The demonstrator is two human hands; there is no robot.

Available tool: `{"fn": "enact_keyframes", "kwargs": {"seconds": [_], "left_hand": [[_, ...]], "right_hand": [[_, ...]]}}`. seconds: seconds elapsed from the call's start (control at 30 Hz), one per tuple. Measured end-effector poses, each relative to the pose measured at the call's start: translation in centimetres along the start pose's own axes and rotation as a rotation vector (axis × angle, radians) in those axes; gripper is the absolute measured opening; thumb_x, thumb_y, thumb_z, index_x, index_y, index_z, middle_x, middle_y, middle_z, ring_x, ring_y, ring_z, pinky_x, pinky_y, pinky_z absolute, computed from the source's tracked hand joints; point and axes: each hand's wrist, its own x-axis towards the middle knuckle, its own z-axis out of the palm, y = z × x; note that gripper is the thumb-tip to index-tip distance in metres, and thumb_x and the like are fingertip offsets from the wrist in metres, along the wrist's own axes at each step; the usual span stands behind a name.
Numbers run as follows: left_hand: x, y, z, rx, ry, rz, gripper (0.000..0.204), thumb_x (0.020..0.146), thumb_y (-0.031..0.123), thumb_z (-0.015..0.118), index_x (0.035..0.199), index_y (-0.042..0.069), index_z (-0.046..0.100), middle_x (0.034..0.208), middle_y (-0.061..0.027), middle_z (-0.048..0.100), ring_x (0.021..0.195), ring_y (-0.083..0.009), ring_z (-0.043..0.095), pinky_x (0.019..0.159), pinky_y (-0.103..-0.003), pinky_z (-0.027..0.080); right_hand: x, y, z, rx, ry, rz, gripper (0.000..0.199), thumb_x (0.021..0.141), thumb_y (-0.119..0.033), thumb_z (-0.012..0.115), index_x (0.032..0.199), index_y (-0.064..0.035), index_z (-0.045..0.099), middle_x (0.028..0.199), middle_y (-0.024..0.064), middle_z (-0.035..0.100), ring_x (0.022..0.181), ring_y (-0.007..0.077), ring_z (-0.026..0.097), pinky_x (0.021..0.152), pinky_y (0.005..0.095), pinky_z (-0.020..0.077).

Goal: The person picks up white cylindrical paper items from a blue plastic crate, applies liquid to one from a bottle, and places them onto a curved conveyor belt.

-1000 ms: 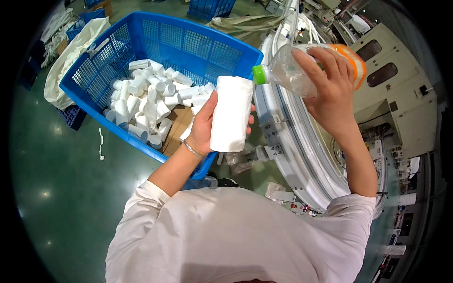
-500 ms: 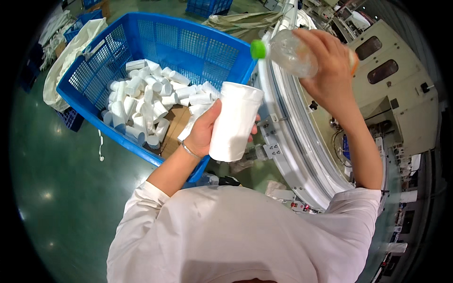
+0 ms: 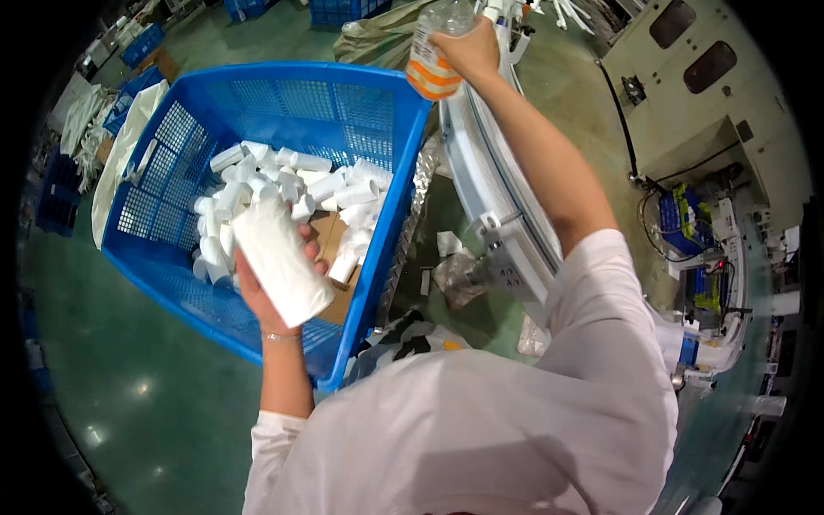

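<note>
My left hand [image 3: 262, 296] grips a tall white plastic bottle [image 3: 281, 260], tilted, over the near part of a blue plastic basket [image 3: 378, 249]. The basket holds several small white bottles [image 3: 283, 184] and a piece of brown cardboard [image 3: 330, 249]. My right hand [image 3: 468, 51] is stretched far forward and holds a clear drink bottle with an orange label [image 3: 429, 60] above the curved white machine rail [image 3: 502, 223].
A beige machine cabinet [image 3: 695, 94] stands at the right with cables and a blue box beside it. Scraps of plastic wrap [image 3: 459, 275] lie on the green floor between basket and rail. More blue crates [image 3: 142, 43] and white sacks [image 3: 120, 163] sit at the far left.
My left hand has swung the white bottle down and left, over the basket. My right hand has carried the clear bottle away from it, farther forward over the rail.
</note>
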Motion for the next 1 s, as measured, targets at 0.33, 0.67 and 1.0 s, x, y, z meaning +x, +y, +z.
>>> {"fn": "enact_keyframes", "kwargs": {"seconds": [0.33, 0.67, 1.0], "left_hand": [[0.9, 0.7, -2.0, 0.182, 0.198, 0.125, 0.076, 0.08, 0.052, 0.043, 0.132, 0.004, 0.017, 0.103, -0.0165, 0.043, 0.081, -0.0247, 0.046, 0.065, -0.039, 0.041], [1.9, 0.8, -1.8, 0.236, 0.191, 0.115, 0.084, 0.077, 0.054, 0.049, 0.133, 0.003, 0.012, 0.103, -0.016, 0.044, 0.078, -0.0237, 0.048, 0.064, -0.038, 0.041], [1.4, 1.5, -2.9, 0.23, 0.291, 0.162, 0.077, 0.08, 0.05, 0.046, 0.133, 0.007, 0.011, 0.102, -0.0162, 0.042, 0.076, -0.0249, 0.044, 0.062, -0.04, 0.039]], "right_hand": [[4.3, 5.6, 9.3, 0.138, -0.004, 0.272, 0.057, 0.054, -0.025, 0.071, 0.1, 0.0029, 0.051, 0.097, 0.0232, 0.057, 0.092, 0.0343, 0.055, 0.081, 0.0379, 0.0435], [-6.4, 16.5, 15.8, 0.038, -0.25, 0.52, 0.057, 0.063, -0.023, 0.067, 0.111, -0.0051, 0.043, 0.109, 0.0185, 0.052, 0.1, 0.0335, 0.051, 0.084, 0.0391, 0.0415], [-12.1, 22.9, 23.0, 0.264, -0.269, 0.581, 0.054, 0.069, -0.026, 0.063, 0.113, -0.0046, 0.042, 0.106, 0.0187, 0.052, 0.099, 0.0338, 0.051, 0.082, 0.0399, 0.041]]}}
